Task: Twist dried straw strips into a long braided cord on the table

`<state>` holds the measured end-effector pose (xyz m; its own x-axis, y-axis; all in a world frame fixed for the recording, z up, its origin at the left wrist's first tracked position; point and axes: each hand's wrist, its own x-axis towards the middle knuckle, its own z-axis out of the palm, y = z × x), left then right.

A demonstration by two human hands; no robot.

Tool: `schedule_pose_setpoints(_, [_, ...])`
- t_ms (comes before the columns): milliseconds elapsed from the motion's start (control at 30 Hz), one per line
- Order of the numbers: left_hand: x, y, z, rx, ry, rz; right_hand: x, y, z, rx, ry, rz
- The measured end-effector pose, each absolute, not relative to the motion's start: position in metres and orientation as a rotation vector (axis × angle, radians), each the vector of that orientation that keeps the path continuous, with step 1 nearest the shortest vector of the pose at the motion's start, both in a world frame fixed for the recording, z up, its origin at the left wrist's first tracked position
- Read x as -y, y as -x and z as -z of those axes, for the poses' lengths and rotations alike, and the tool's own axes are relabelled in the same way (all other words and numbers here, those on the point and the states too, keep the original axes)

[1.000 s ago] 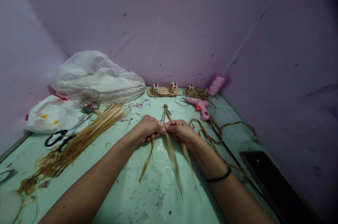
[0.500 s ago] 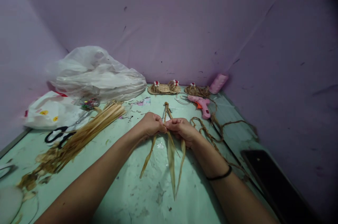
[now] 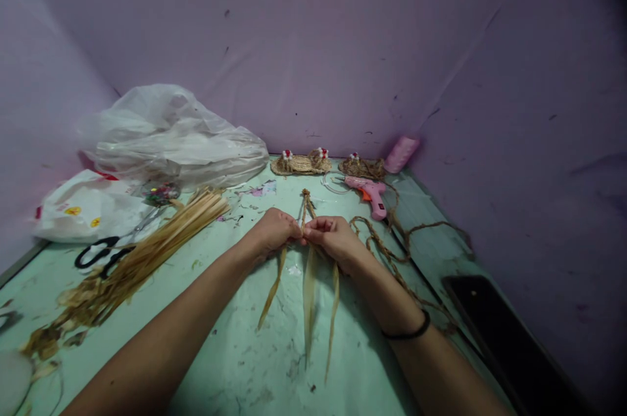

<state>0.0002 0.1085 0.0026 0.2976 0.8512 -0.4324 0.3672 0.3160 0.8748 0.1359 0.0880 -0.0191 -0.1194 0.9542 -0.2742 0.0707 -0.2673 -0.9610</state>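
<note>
Both hands meet at the middle of the table over a plait of dried plant fibre (image 3: 304, 206), whose knotted top lies just beyond my fingers. My left hand (image 3: 278, 232) pinches the plait's left side, and one loose fibre strip (image 3: 272, 292) trails below it. My right hand (image 3: 333, 238) pinches the strands right beside it, fingertips touching or nearly so. A wide pale strip (image 3: 309, 302) hangs between the hands, and a narrower strip (image 3: 334, 318) trails under the right one. The exact crossing of the strands is hidden by my fingers.
A fibre bundle (image 3: 161, 249) and black-handled scissors (image 3: 95, 251) lie left, near plastic bags (image 3: 181, 142). Small woven slippers (image 3: 301, 165) stand by the wall. A pink glue gun (image 3: 369, 191), a pink thread spool (image 3: 401, 153), braided cord (image 3: 392, 259) and a black phone (image 3: 494, 318) are right.
My hands stay pinched on the plait with small finger movements. The middle strip now hangs straighter, and the right strip's end has shifted slightly. The whole view has shifted a little.
</note>
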Motion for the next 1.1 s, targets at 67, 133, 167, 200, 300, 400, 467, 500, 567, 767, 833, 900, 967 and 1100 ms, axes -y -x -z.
schedule_pose_setpoints(67, [-0.107,-0.003,-0.003,-1.339,-1.284,-0.527,-0.088,-0.137,0.02,1.319,1.503,-1.326])
schedule_pose_setpoints(133, [-0.106,-0.005,-0.002,-1.375,-1.282,-0.552,-0.089,-0.139,0.018,1.46,1.637,-1.163])
schedule_pose_setpoints(167, [-0.106,-0.006,-0.002,-1.388,-1.279,-0.556,-0.089,-0.14,0.016,1.53,1.703,-1.096])
schedule_pose_setpoints(200, [-0.106,-0.006,-0.002,-1.402,-1.273,-0.556,-0.088,-0.141,0.013,1.591,1.765,-1.046])
schedule_pose_setpoints(300, [-0.105,-0.008,-0.005,-1.435,-1.241,-0.553,-0.083,-0.138,0.0,1.715,1.913,-0.946])
schedule_pose_setpoints(400, [-0.103,-0.009,-0.008,-1.451,-1.199,-0.563,-0.073,-0.127,-0.012,1.83,1.958,-0.783])
schedule_pose_setpoints(467, [-0.103,-0.009,-0.008,-1.443,-1.183,-0.591,-0.066,-0.118,-0.015,1.908,1.957,-0.609])
schedule_pose_setpoints(500, [-0.104,-0.009,-0.008,-1.435,-1.178,-0.608,-0.063,-0.115,-0.015,1.935,1.96,-0.53])
schedule_pose_setpoints(567, [-0.104,-0.008,-0.006,-1.416,-1.177,-0.638,-0.062,-0.113,-0.014,1.951,1.977,-0.463])
schedule_pose_setpoints(767, [-0.106,-0.001,-0.007,-1.319,-1.183,-0.483,-0.072,-0.126,-0.012,1.92,1.994,-0.7])
schedule_pose_setpoints(833, [-0.107,0.001,-0.007,-1.294,-1.21,-0.445,-0.073,-0.128,-0.013,1.926,1.983,-0.693])
schedule_pose_setpoints(900, [-0.107,0.003,-0.005,-1.291,-1.237,-0.423,-0.073,-0.128,-0.012,1.94,1.978,-0.666])
schedule_pose_setpoints(967, [-0.108,0.004,-0.003,-1.293,-1.248,-0.392,-0.072,-0.126,-0.012,1.959,1.969,-0.65])
schedule_pose_setpoints(1100, [-0.108,0.002,-0.003,-1.286,-1.247,-0.396,-0.071,-0.126,-0.014,1.973,1.947,-0.664])
